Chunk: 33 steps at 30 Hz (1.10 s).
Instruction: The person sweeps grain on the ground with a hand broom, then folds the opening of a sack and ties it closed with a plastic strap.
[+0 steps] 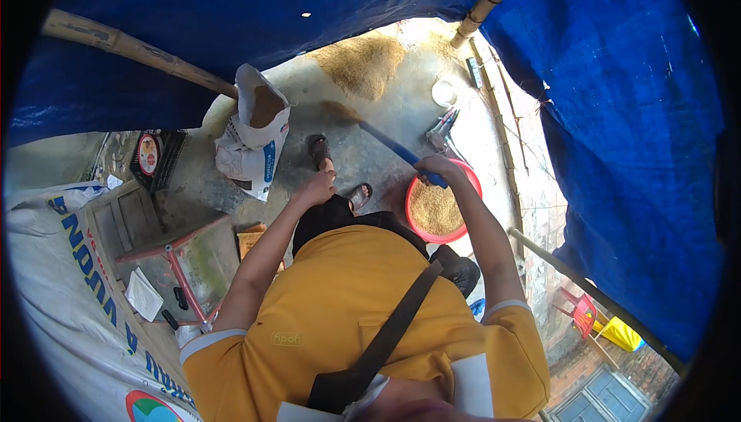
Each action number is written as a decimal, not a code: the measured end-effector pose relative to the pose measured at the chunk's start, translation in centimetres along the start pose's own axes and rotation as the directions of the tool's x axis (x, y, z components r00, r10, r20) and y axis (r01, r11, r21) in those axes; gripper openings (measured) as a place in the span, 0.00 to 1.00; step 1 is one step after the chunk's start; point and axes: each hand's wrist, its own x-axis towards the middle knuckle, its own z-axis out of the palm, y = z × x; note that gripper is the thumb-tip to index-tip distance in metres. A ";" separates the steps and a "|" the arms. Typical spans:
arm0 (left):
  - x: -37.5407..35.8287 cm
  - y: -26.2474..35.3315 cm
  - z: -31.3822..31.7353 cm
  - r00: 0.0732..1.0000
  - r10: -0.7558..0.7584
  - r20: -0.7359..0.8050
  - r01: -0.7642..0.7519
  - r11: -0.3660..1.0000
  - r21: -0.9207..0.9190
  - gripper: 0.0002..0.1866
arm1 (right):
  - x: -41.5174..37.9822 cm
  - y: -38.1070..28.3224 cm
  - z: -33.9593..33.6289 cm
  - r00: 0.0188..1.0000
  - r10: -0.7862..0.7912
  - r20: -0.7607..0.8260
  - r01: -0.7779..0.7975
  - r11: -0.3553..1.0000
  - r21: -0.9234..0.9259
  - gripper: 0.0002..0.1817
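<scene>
— By the red basin (408, 207), what's the right grip (438, 166) doing?
— Clasping the broom (388, 142), bristles (340, 111) near the grain heap (361, 65); left grip (316, 188), can't tell. Probably sweeping; next stroke needs low bristles.

Yard (409, 105) with grain heap (367, 63), blue tarpaulin (617, 74)

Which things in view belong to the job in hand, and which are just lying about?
Likely part of the job:
blue-handled broom, held in the right hand
grain heap on the ground
red basin holding grain
perhaps the open white sack

Apparently just lying about:
round white container
red-framed stand
blue-lettered white sheet
</scene>
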 end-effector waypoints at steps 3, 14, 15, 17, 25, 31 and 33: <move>-0.3 0.8 -0.7 1.000 0.011 -0.019 -0.012 1.000 -0.011 0.22 | 2.5 -0.2 0.1 0.998 0.065 0.001 -0.065 0.997 0.051 0.10; -1.0 0.5 0.8 1.000 0.025 -0.017 -0.025 1.000 0.019 0.20 | 0.9 1.2 -0.3 0.974 -0.170 -0.152 0.115 0.942 -0.315 0.14; -1.1 0.6 0.8 0.999 0.028 -0.016 -0.028 0.999 0.020 0.20 | 0.2 1.0 -0.9 0.973 -0.156 -0.169 0.080 0.918 -0.387 0.14; -1.2 0.6 0.6 0.997 0.068 -0.029 -0.066 0.997 0.040 0.20 | -0.7 0.5 -1.3 0.967 -0.139 -0.214 0.031 0.895 -0.444 0.15; -1.8 1.0 -0.8 0.998 -0.063 0.027 0.062 0.998 0.020 0.23 | 0.9 3.5 -0.2 0.955 -0.117 -0.273 0.055 0.973 -0.223 0.12; -1.5 -0.1 0.6 0.999 0.008 0.035 -0.007 1.000 -0.012 0.22 | -4.5 4.0 -2.6 0.954 -0.085 0.288 -0.219 0.457 0.862 0.11; -1.2 -0.1 0.9 0.999 0.023 0.048 -0.022 0.999 -0.036 0.22 | -4.6 5.9 -3.4 0.928 -0.182 0.326 -0.268 0.284 0.921 0.10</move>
